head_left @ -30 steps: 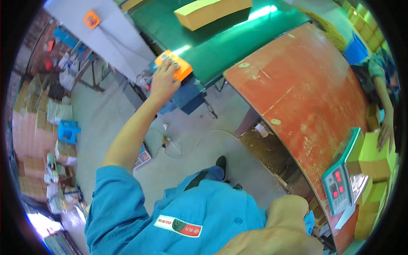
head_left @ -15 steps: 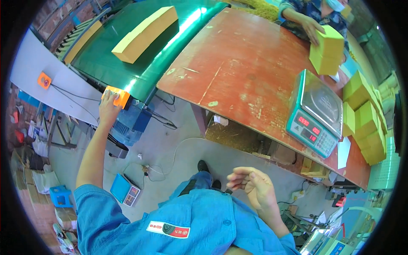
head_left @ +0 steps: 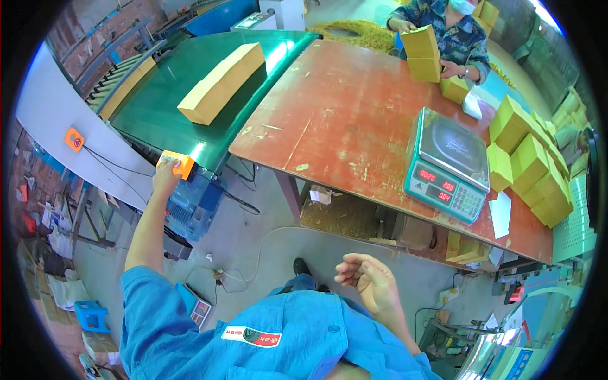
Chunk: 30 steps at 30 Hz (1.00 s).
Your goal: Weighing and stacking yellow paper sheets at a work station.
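While the head view looks down past a blue work jacket, the left hand point(head_left: 166, 172) is stretched out to a small orange control box point(head_left: 178, 163) fixed at the edge of the green conveyor belt point(head_left: 166, 95); its fingers lie curled over the top of the box, touching it rather than gripping it. A long tan cardboard carton point(head_left: 223, 82), matte and rectangular, lies on the glossy belt, well apart from the hand. The right hand point(head_left: 368, 282) hangs free above the concrete floor near the table's front edge, fingers loosely half-curled, holding nothing.

Beside the belt stands a worn red-brown table point(head_left: 342, 114), its paint scuffed and flaked. On it sits a teal digital scale point(head_left: 447, 164) with a bare metal pan and red digits. Yellow-green boxes point(head_left: 535, 168) are stacked along the table's right side. At the far end another person's hands point(head_left: 451, 68) hold similar boxes.
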Tool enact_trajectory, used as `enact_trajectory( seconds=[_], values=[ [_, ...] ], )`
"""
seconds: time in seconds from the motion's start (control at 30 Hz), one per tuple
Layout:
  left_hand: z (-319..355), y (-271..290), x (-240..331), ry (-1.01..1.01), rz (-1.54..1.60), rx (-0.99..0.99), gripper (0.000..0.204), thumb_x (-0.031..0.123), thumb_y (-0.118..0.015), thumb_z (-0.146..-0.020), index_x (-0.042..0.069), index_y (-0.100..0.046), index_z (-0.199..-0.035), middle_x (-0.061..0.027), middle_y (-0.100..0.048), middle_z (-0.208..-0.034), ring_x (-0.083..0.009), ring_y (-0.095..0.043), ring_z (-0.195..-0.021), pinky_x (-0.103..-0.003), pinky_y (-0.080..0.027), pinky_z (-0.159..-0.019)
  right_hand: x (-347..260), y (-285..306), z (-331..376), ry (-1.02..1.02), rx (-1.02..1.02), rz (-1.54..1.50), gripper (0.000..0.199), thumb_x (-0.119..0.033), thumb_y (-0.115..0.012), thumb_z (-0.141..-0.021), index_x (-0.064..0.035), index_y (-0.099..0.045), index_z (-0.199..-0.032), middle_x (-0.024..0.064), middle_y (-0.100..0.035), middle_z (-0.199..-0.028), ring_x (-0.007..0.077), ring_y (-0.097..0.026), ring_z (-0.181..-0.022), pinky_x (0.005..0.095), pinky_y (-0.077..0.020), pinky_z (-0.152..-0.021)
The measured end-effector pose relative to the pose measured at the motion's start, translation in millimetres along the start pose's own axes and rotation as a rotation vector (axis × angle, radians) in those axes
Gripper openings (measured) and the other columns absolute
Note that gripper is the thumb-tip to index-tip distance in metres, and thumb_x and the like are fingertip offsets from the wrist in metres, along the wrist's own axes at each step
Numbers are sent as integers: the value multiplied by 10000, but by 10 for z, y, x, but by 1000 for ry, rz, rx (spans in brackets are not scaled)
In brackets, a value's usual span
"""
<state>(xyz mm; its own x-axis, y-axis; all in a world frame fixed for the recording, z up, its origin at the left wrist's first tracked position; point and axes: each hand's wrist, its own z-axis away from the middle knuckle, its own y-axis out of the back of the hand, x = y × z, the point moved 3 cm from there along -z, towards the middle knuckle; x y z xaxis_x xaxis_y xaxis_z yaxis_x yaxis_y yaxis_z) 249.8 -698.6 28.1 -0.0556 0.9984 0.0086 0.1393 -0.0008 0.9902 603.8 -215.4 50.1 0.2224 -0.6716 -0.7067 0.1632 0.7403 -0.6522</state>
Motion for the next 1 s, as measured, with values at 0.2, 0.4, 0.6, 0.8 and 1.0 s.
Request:
enact_trajectory(
  seconds=[0.2, 0.4, 0.6, 0.8, 1.0],
  values=[
    [24, 51, 19, 53, 42, -20, 551, 226, -706, -719, 204, -587, -1257, -142, -445, -1428, -311, -430, -1302, -432, -404, -1032, 67, 0, 134, 1, 35, 14, 366, -204, -438, -969, 63, -548, -1195, 196, -654, -1045, 294, -646, -906, 375, -501, -809],
    [-18, -2, -37, 9, 15, 21, 496, 202, -676, -741, 229, -605, -1231, -103, -463, -1419, -302, -472, -1267, -449, -456, -976, 49, -27, 239, 40, 34, 14, 366, -200, -439, -970, 65, -541, -1201, 194, -654, -1043, 292, -645, -908, 374, -499, -812],
    [1, 29, -8, 38, 33, 11, 495, 193, -679, -738, 231, -604, -1226, -101, -460, -1422, -308, -474, -1264, -466, -450, -981, 83, -7, 316, 55, 33, -3, 368, -207, -459, -967, 65, -544, -1201, 192, -655, -1040, 287, -646, -907, 370, -499, -808],
    [-5, 35, 4, 19, 51, 3, 481, 184, -676, -735, 215, -603, -1209, -118, -463, -1413, -335, -496, -1235, -480, -463, -957, 90, -12, 371, 58, 42, -21, 363, -200, -472, -960, 65, -551, -1194, 193, -658, -1033, 284, -650, -899, 369, -504, -803],
    [-31, -53, -102, -11, 38, 46, 484, 197, -670, -739, 207, -598, -1217, -110, -473, -1396, -332, -511, -1217, -479, -468, -945, 92, -6, 401, 52, 26, -40, 347, -168, -449, -967, 69, -545, -1201, 191, -655, -1043, 265, -647, -906, 354, -506, -813]
  ],
)
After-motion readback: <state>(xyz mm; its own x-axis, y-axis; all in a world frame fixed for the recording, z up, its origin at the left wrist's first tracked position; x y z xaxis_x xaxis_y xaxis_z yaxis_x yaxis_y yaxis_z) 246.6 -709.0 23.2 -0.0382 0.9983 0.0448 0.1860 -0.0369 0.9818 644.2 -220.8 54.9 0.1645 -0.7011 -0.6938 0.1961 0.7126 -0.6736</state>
